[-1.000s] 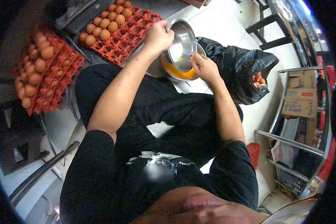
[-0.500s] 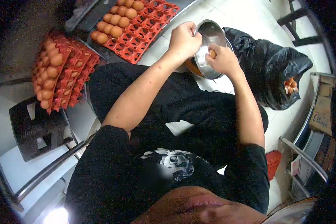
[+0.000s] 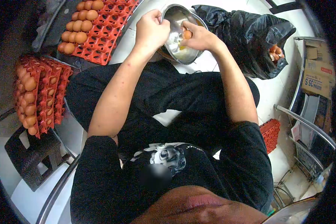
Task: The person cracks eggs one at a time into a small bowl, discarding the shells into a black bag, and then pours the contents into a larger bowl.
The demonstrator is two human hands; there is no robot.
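Note:
My left hand [image 3: 153, 30] is closed on the rim of a tilted steel bowl [image 3: 183, 55], fingers wrapped over its left edge. Inside the bowl's opening, my right hand [image 3: 201, 36] grips a brown egg [image 3: 187, 34], with yellow yolk and clear liquid showing just below the fingers. Part of another container's rim shows beneath the bowl. To the left, a red egg tray [image 3: 106, 31] holds rows of brown eggs [image 3: 77, 26] on its left side, its other cups without eggs.
Stacked red trays of eggs [image 3: 44, 93] lean at the far left above a black stool [image 3: 33, 156]. A black plastic bag [image 3: 250, 41] with eggshells [image 3: 276, 53] lies on the right. Cardboard boxes [image 3: 317, 78], a metal rail [image 3: 306, 127] and red trays [image 3: 270, 135] are further right.
The view has shifted, so the scene sits further left and the hands and bowl higher. Between my right fingers the egg now has yolk and liquid below it.

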